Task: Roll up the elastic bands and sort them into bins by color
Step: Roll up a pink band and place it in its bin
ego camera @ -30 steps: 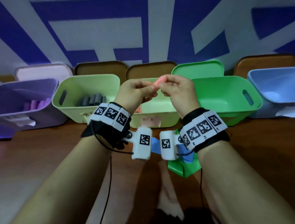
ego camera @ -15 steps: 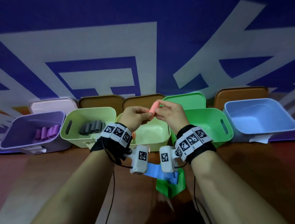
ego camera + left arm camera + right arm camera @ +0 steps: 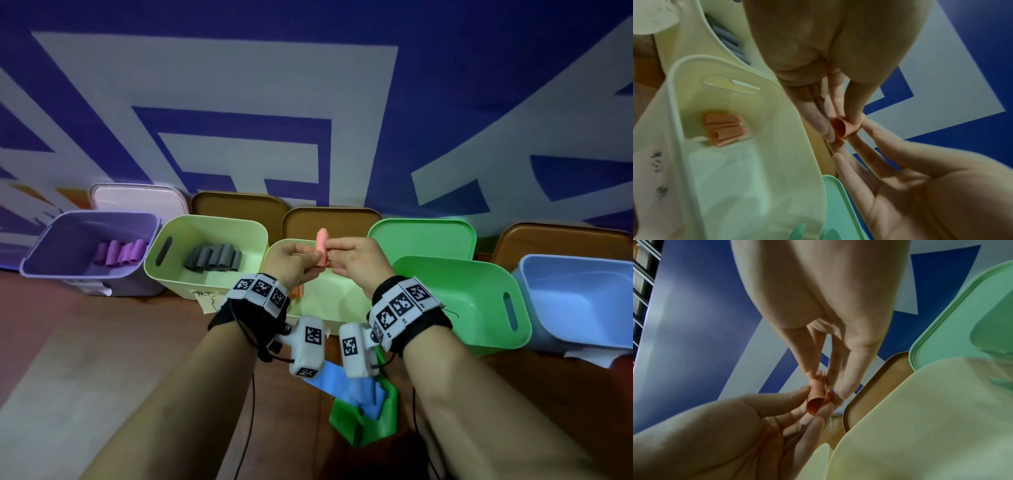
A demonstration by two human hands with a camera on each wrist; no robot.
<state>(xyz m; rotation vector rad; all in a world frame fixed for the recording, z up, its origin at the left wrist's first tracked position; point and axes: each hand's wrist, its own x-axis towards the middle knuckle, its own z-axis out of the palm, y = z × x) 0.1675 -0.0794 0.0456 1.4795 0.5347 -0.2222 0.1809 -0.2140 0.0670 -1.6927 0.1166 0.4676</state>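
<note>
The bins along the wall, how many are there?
5, in a row: a purple bin far left, a pale green bin, a pale yellow bin behind the hands, a bright green bin, and a blue bin far right, cut off by the frame edge.

Left hand and right hand raised together, fingertips pinching

Blue-and-white wall behind a brown worktop

The wall carries large angular white shapes on deep blue. The worktop below it is reddish-brown wood with a pale sheen of light at the left.
</note>
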